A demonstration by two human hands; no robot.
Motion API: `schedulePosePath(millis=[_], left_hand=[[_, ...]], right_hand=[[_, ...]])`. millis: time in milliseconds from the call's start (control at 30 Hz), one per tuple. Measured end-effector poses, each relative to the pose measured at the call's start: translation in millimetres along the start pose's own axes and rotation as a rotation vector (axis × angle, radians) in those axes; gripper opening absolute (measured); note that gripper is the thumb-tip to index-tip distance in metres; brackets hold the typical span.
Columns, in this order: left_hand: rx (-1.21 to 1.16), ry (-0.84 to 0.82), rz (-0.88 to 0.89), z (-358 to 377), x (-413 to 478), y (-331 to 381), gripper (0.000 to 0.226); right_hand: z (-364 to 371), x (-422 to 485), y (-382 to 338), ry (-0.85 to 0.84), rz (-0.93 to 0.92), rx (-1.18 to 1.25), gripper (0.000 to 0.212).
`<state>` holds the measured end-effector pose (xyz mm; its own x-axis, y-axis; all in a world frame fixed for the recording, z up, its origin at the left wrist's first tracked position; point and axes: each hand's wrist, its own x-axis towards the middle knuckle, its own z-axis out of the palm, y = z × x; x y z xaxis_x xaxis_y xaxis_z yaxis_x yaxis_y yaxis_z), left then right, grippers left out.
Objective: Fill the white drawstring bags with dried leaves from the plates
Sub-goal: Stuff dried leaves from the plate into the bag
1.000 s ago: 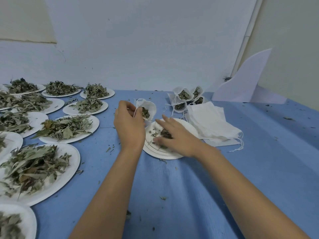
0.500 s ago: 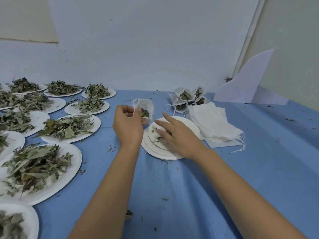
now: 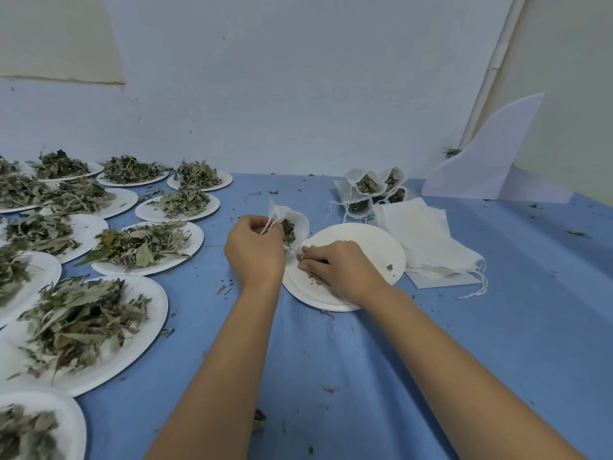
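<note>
Left hand (image 3: 254,252): fingers grip the bag (image 3: 296,224) by its mouth. Right hand (image 3: 343,268), just beside: fingers curl round leaf scraps (image 3: 313,281) on the plate (image 3: 368,242).

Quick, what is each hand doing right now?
Left hand: holds the small white cloth drawstring bag.
Right hand: curled on the round white paper plate; grip cannot be told.

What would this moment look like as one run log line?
step: filling | left hand: grips drawstring bag, partly filled | right hand: fingers on leaf bits on near-empty plate | filled bags: behind plate
</note>
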<state>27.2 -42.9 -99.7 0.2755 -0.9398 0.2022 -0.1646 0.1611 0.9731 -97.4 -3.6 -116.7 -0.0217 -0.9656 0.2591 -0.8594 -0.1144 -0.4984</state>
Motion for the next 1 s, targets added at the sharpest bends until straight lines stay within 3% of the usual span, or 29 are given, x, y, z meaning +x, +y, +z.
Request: schedulePosePath(millis=[267, 400, 567, 800, 900, 1000], left_hand=[[-0.031, 0.006, 0.013, 0, 0, 0, 0.012], [-0.049, -0.011, 0.014, 1, 1, 1, 0.011], [-0.079, -0.022, 0.01, 0, 0, 1, 0.011], [-0.139, -0.004, -0.038, 2, -2, -4, 0.02], [-0.062, 0.002, -0.066, 4, -4, -8, 0.025], [-0.014, -0.017, -0.09, 6, -8, -12, 0.028]], right_hand=[[-2, 3, -2, 0.066, 0.015, 0.099, 0.018], [-13, 2, 3, 0.189, 0.009, 0.06, 0.025], [-31, -2, 16, 0.304, 0.157, 0.05, 0.03], [-36, -6, 27, 0.304, 0.353, 0.165, 0.036], [-33, -6, 23, 0.321, 0.355, 0.229, 0.032], [-26, -11, 16, 0.281, 0.277, 0.146, 0.033]])
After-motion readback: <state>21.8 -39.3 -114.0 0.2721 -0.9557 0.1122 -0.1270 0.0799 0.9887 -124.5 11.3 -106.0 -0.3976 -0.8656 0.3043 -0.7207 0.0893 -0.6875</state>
